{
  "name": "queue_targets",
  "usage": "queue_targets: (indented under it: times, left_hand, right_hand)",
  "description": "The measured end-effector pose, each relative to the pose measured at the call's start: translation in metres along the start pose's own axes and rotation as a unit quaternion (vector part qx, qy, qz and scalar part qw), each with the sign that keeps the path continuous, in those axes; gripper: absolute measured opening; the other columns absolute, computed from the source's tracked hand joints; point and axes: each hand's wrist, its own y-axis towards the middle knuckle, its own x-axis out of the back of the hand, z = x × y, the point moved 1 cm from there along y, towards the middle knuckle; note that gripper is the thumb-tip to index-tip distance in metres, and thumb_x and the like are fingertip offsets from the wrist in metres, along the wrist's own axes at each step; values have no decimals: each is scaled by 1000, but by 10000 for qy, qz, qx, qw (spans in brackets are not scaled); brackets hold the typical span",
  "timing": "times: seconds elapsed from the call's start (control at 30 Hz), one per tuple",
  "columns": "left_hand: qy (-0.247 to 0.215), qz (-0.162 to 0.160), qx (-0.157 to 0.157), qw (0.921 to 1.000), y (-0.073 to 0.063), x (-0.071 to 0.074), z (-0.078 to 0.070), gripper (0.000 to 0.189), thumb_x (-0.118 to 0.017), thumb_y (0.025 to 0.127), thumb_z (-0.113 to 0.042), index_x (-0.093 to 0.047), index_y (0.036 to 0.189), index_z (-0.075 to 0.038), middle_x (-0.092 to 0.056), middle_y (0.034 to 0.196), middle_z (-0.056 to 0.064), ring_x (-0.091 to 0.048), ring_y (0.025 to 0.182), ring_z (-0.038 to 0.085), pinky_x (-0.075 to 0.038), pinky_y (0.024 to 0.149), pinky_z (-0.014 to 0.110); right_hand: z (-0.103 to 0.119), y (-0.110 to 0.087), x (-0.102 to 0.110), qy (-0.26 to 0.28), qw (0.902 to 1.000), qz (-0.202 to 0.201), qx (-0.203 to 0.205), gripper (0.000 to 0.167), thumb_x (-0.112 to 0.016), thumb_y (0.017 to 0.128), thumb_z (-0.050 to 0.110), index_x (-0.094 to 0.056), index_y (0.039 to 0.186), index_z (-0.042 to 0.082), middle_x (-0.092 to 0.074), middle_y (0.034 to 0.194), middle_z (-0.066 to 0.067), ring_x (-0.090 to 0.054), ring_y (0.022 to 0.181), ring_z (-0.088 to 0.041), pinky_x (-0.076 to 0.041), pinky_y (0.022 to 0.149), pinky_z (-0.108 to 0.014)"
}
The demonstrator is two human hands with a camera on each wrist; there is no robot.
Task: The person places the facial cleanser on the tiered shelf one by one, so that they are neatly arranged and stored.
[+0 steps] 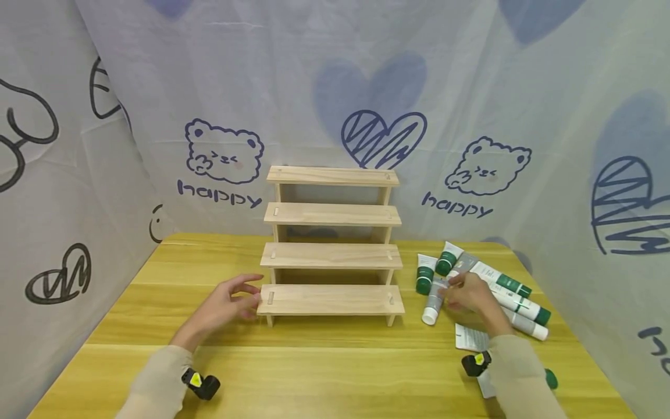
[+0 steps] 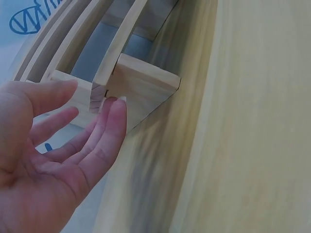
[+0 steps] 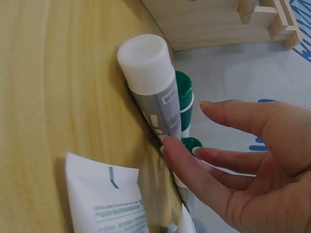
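Observation:
A stepped wooden display rack (image 1: 331,299) with several shelves stands on the table. My left hand (image 1: 230,299) is at the left end of its lowest shelf; in the left wrist view, fingertips (image 2: 116,107) lie right at the board's end and the thumb stays apart from them. On the right, my right hand (image 1: 471,294) hovers over a grey tube with a white cap (image 1: 433,302). The right wrist view shows its thumb (image 3: 228,114) and fingers spread, one fingertip right at the grey tube's side, nothing gripped.
Two small white tubes with green caps (image 1: 425,279) (image 1: 447,261) lie beside the grey one. More tubes (image 1: 515,302) lie piled to the right, and a flat white tube (image 1: 468,337) lies nearer the front. A printed cloth (image 1: 314,87) hangs behind the table.

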Motion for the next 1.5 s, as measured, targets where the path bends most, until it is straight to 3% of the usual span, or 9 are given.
queue_targets:
  times: [0.27,0.53,0.77,1.0,1.2,1.5]
  left_hand:
    - [-185,116,-103,9997,-1,-4,2,64,-66,100,-12,-37,156,1,-51,137,33,-73,97,27,-67,84,38]
    - [-383,156,-124,9991,0,-9,3,62,-66,99,-3,-39,153,7,-44,141,34,-73,99,22,-67,84,34]
    - [-339,150,-117,9992,0,-10,0,59,-62,99,2,-40,153,9,-42,143,34,-73,96,20,-67,84,33]
    - [-113,124,-120,9998,2,-11,0,56,-62,99,3,-42,151,8,-42,146,34,-74,91,21,-67,81,36]
    - [-39,123,-93,9999,3,-10,0,56,-61,99,4,-43,151,8,-42,148,34,-74,89,20,-67,81,37]
    - [-94,119,-43,9999,4,-10,-3,57,-62,98,4,-43,151,9,-43,148,34,-73,88,24,-67,80,36]
  right_hand:
    - [0,0,-9,-95,9998,-76,169,50,-77,89,14,-61,126,-15,-69,102,-26,-73,73,-21,-66,68,-32]
    - [1,4,-18,-805,9963,-260,180,64,-81,88,31,-61,131,-12,-70,103,-21,-67,65,-16,-58,56,-26]
    - [8,7,-27,-1296,9905,-426,187,46,-85,83,34,-67,100,-4,-63,73,-9,-58,60,-17,-46,51,-24]
    - [12,3,-22,-1540,9868,-362,344,42,-81,83,25,-67,104,-9,-63,86,-14,-59,76,-24,-47,58,-27]
    - [12,2,-18,-1633,9855,-243,397,29,-77,81,20,-66,91,-4,-63,80,-12,-59,68,-21,-47,53,-25]
    - [12,2,-20,-1760,9839,-95,279,28,-78,80,18,-66,93,-4,-61,83,-12,-56,71,-22,-44,55,-26]
